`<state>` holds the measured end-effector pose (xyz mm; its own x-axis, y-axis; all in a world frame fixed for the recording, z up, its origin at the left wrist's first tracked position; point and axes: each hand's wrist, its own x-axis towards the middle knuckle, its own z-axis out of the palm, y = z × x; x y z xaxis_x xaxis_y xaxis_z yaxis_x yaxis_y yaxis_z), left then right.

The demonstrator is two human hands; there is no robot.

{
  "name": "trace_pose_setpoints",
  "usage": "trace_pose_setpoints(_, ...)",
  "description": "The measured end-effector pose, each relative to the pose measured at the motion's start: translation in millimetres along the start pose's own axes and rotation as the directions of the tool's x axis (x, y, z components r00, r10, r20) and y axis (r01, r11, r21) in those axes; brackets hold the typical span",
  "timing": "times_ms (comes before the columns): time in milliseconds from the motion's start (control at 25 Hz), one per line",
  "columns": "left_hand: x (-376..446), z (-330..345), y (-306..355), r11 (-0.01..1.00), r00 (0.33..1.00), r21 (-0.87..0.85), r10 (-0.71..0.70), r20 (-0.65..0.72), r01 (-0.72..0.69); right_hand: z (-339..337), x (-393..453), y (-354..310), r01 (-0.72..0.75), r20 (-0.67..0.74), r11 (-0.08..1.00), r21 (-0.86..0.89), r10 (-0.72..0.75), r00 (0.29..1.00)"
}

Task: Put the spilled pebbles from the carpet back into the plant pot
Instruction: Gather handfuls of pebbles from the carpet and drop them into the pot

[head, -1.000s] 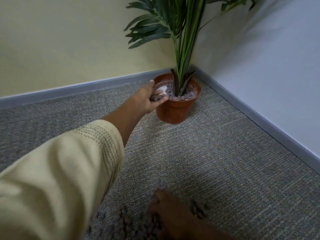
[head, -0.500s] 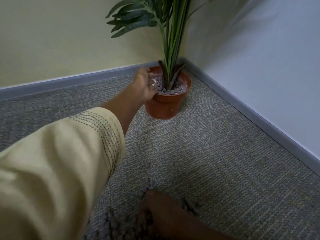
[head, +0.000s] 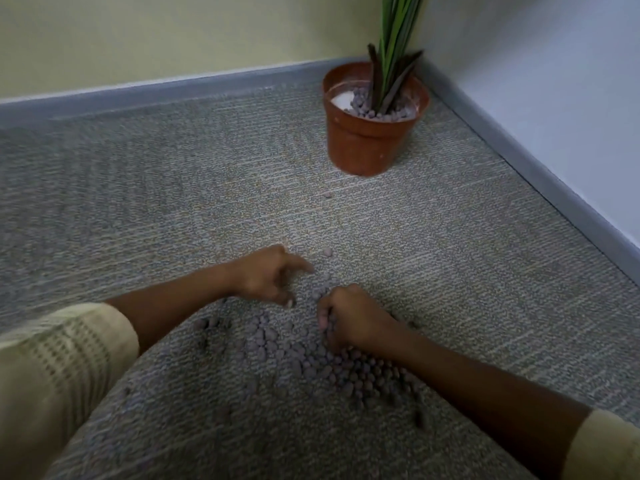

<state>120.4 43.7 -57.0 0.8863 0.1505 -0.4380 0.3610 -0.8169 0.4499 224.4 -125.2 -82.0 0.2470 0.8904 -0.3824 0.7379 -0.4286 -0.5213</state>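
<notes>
A patch of small grey-brown pebbles [head: 301, 358] lies spilled on the grey carpet in front of me. My right hand [head: 349, 317] rests on the far edge of the patch, fingers curled around a clump of pebbles. My left hand [head: 270, 275] hovers just left of it, low over the carpet, fingers loosely bent and apart, nothing in it. The terracotta plant pot [head: 367, 147] stands far right in the room corner, with pebbles around green stems and a bare white area on its left side.
Two stray pebbles lie between hands and pot, one [head: 327, 251] near my left fingertips, another [head: 327, 194] close to the pot. A grey skirting board [head: 540, 174] runs along both walls. Open carpet [head: 156, 202] stretches to the left.
My left hand has come back from the pot's rim to the carpet beside my right hand. The view has tilted down onto the pebble patch.
</notes>
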Motion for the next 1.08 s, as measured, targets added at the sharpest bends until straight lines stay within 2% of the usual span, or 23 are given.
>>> trace_pose_setpoints(40, -3, 8, -3, 0.996, 1.000, 0.090, 0.004, 0.031, -0.006, -1, 1, 2, -0.036, 0.001, 0.998, 0.047, 0.036, 0.999)
trace_pose_setpoints(120, -5, 22, -5, 0.991, 1.000, 0.130, -0.019, 0.022, 0.016, -5, 2, 8, -0.106, 0.024, 0.968, 0.227, 0.104, 0.994)
trace_pose_setpoints(200, -6, 29, -4, 0.995, 1.000, 0.101, -0.015, 0.018, 0.013, -15, 3, 17, -0.171, 0.099, 0.831, 0.529, 0.140, 0.985)
trace_pose_setpoints(240, -6, 32, -4, 0.995, 0.999, 0.100, -0.023, 0.040, 0.019, -20, 4, 22, -0.213, 0.155, 0.706, 0.675, 0.146, 0.977)
trace_pose_setpoints(320, -10, 35, -4, 0.985, 0.992, 0.165, -0.060, 0.108, 0.042, -29, 7, 32, -0.316, 0.272, 0.379, 0.870, 0.166, 0.948)
trace_pose_setpoints(400, -15, 40, -3, 0.956, 0.986, 0.292, -0.076, 0.148, 0.030, -35, 9, 40, -0.393, 0.375, 0.081, 0.916, 0.176, 0.910)
trace_pose_setpoints(440, -16, 42, -3, 0.945, 0.988, 0.327, -0.068, 0.139, 0.019, -37, 9, 41, -0.413, 0.405, 0.016, 0.911, 0.167, 0.899)
trace_pose_setpoints(520, -17, 46, -3, 0.958, 0.995, 0.287, -0.048, 0.089, 0.020, -44, 10, 40, -0.428, 0.418, 0.033, 0.903, 0.159, 0.895)
trace_pose_setpoints(640, -13, 44, -5, 0.995, 0.999, 0.090, -0.041, 0.012, 0.039, -74, 16, 40, -0.409, 0.397, 0.073, 0.910, 0.134, 0.908)
trace_pose_setpoints(720, -9, 43, -6, 0.998, 0.998, -0.042, -0.053, -0.045, 0.051, -115, 27, 41, -0.313, 0.307, 0.036, 0.949, 0.119, 0.944)
trace_pose_setpoints(800, -2, 40, -6, 0.991, 0.995, -0.123, -0.057, -0.079, 0.047, -167, 49, 39, -0.155, 0.157, -0.025, 0.988, 0.150, 0.976)
trace_pose_setpoints(880, 6, 36, -3, 0.990, 0.994, -0.140, -0.037, -0.104, 0.022, -214, 75, 31, 0.023, -0.007, -0.058, 0.998, 0.263, 0.965)
trace_pose_setpoints(1000, 15, 34, 8, 0.994, 0.987, -0.101, 0.034, -0.160, -0.050, -250, 112, 22, 0.181, -0.182, 0.043, 0.983, 0.412, 0.893)
trace_pose_setpoints(1080, 19, 39, 18, 0.995, 0.984, -0.011, 0.097, -0.151, -0.100, -259, 125, 22, 0.202, -0.235, 0.121, 0.972, 0.463, 0.855)
